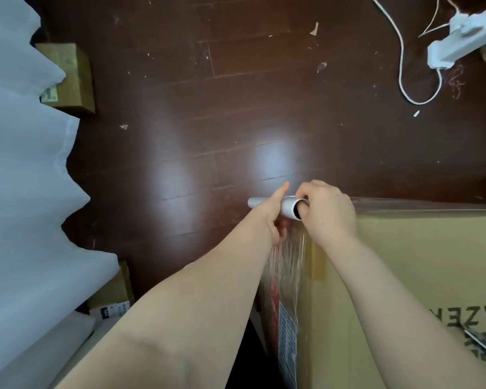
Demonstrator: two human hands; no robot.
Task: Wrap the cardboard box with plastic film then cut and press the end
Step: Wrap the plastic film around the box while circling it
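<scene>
Over at the far left corner of the big cardboard box, both hands are on the film roll, which sits level just past the box's top edge. The left hand has its fingers curled around the roll from underneath, with the thumb sticking out straight toward the far side. The right hand is clamped on the roll's right end, fingers curled tight, and it looks like one digit is tucked into the open core, though I can't tell which.

The plastic film comes off the roll and stretches down toward the near side along the box's left face, all streaky and shiny, covering a red-and-white label there. The box top is plain brown with some dark lettering near the right edge.

Everything sits on a dark wood floor with bits of scrap on it. A white curtain runs down the left, with a small carton beside it. A white power strip and its cable lie at the far right.
</scene>
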